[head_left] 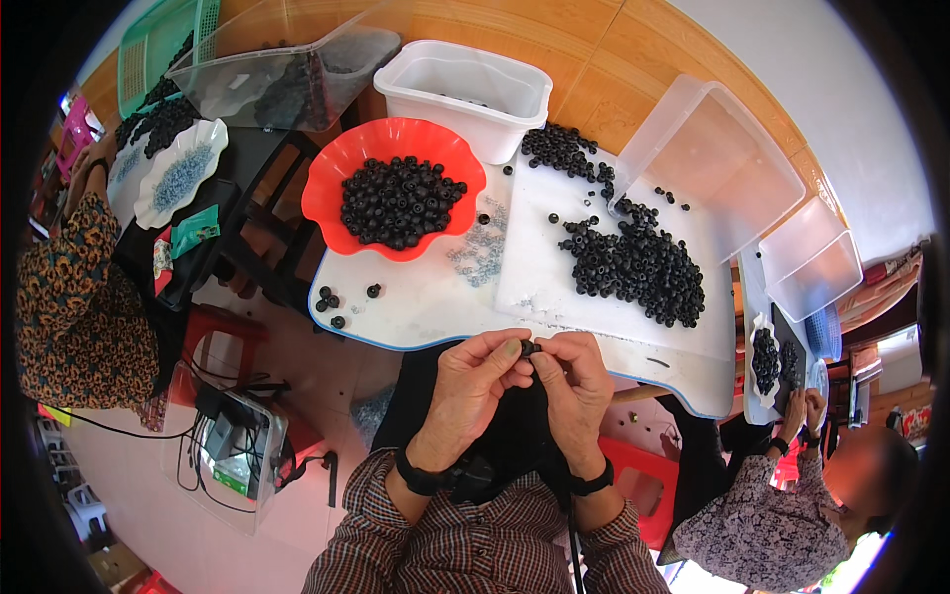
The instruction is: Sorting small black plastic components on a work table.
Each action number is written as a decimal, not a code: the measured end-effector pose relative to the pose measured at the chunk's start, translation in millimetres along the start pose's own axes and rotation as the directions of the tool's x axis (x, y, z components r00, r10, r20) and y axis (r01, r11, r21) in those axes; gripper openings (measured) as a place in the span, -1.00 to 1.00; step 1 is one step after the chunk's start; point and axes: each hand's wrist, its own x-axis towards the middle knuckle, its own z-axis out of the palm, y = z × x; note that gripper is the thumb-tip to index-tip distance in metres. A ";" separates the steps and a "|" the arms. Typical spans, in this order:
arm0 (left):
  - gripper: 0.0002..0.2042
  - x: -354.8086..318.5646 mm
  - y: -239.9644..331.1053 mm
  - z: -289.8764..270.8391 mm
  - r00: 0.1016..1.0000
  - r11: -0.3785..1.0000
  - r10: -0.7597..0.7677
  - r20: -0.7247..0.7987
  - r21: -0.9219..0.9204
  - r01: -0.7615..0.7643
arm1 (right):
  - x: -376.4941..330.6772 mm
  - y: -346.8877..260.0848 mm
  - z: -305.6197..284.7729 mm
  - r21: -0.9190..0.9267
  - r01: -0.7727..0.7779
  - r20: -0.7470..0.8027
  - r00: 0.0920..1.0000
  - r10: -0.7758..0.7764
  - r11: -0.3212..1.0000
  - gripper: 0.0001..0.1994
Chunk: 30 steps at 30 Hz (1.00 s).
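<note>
My left hand [463,388] and my right hand [574,386] meet just in front of the table's near edge. Fingertips and thumbs of both are closed around one small black round part [530,347], and they partly hide it. Beyond them, a loose heap of similar black round parts [638,269] lies on a white board [534,282]. More of these parts fill a red scalloped bowl [322,193] to the left. Tiny clear pieces [478,249] are scattered between bowl and board. A few black parts [328,299] sit near the table's left corner.
A white tub [465,124] stands behind the bowl, and a clear plastic bin [717,158] leans at the back right. People work at both sides, one in a patterned sleeve [84,297] at left. A red stool [641,485] is beside me; cables cross a clear box [223,465].
</note>
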 end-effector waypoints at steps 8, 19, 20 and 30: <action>-0.77 -2.5 -0.1 4.5 0.985 0.925 0.169 -0.025 0.349 -0.150 | 2.2 -3.8 0.2 -0.045 0.021 0.019 1.000 -0.020 0.999 -0.86; -0.76 -7.0 7.6 7.9 0.977 0.874 0.215 -0.010 0.447 -0.188 | 3.3 -10.7 4.9 -0.317 0.239 0.070 0.971 -0.229 0.918 -0.84; -0.76 -7.4 6.9 8.0 0.974 0.877 0.226 -0.006 0.437 -0.201 | 3.6 -10.9 6.0 -0.322 0.277 0.068 0.961 -0.270 0.905 -0.83; -0.77 -4.6 4.7 2.3 0.986 0.875 0.164 -0.033 0.467 -0.130 | -4.0 -5.1 7.7 -0.325 0.246 0.081 0.969 -0.232 0.913 -0.81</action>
